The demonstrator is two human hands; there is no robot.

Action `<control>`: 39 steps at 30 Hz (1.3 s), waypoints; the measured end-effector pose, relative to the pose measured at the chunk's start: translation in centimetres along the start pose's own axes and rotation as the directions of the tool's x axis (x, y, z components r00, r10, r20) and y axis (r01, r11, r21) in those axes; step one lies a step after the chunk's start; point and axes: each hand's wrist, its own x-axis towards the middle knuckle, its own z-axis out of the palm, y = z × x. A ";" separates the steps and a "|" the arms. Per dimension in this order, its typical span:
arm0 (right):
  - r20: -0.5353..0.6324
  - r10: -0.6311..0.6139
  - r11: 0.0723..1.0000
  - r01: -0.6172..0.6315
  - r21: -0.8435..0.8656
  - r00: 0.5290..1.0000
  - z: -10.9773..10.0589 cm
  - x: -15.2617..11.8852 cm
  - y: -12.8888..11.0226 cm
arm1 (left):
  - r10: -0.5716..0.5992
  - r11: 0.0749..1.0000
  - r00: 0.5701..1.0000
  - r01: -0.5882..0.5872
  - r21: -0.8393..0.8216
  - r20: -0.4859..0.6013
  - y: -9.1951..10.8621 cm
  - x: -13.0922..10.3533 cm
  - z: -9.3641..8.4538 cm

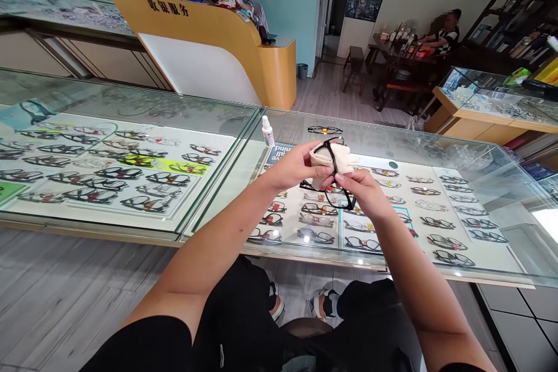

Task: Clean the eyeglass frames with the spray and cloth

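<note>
Above the glass counter, both my hands are closed around a pair of black-framed eyeglasses (340,198), held with one lens above the other. My left hand (300,165) grips a cream-coloured cloth (345,158) that wraps over the upper lens. With thumb and fingers, my right hand (365,189) pinches the frame near its middle; the lower lens hangs bare beneath. A white spray bottle (267,132) stands upright on the counter to the left of my hands. Just beyond them, another pair of dark glasses (325,129) lies on the glass.
Under the glass top (440,154) lie rows of eyeglasses, and a second showcase (126,104) adjoins on the left. Across the floor, a person sits behind a wooden cashier desk (279,75). Another person sits at a dark table (392,46) at the far right.
</note>
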 end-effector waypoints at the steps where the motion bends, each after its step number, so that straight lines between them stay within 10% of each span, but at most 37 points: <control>1: 0.010 -0.007 1.000 0.007 -0.006 1.000 0.0 0.0 0.0 | 0.010 1.000 1.000 -0.010 -0.002 0.003 -0.1 0.1 0.3; 11: -0.011 0.015 1.000 -0.015 -0.003 1.000 0.1 -0.1 -0.2 | 0.075 0.997 0.980 -0.066 0.051 -0.187 -0.5 0.3 0.5; 19: -0.029 0.014 0.998 -0.013 0.058 0.999 -0.3 -0.1 -0.1 | -0.015 0.993 0.999 0.020 -0.118 0.045 -0.2 0.0 -0.1; 28: 0.009 -0.005 0.999 0.006 -0.040 1.000 0.4 0.1 0.3 | -0.045 0.981 0.987 0.014 -0.194 -0.156 -1.1 0.7 1.4; 39: -0.226 0.076 0.962 -0.012 0.273 0.971 -1.1 -0.4 -0.7 | -0.138 0.918 0.968 0.046 -0.395 -0.209 0.1 0.7 -0.8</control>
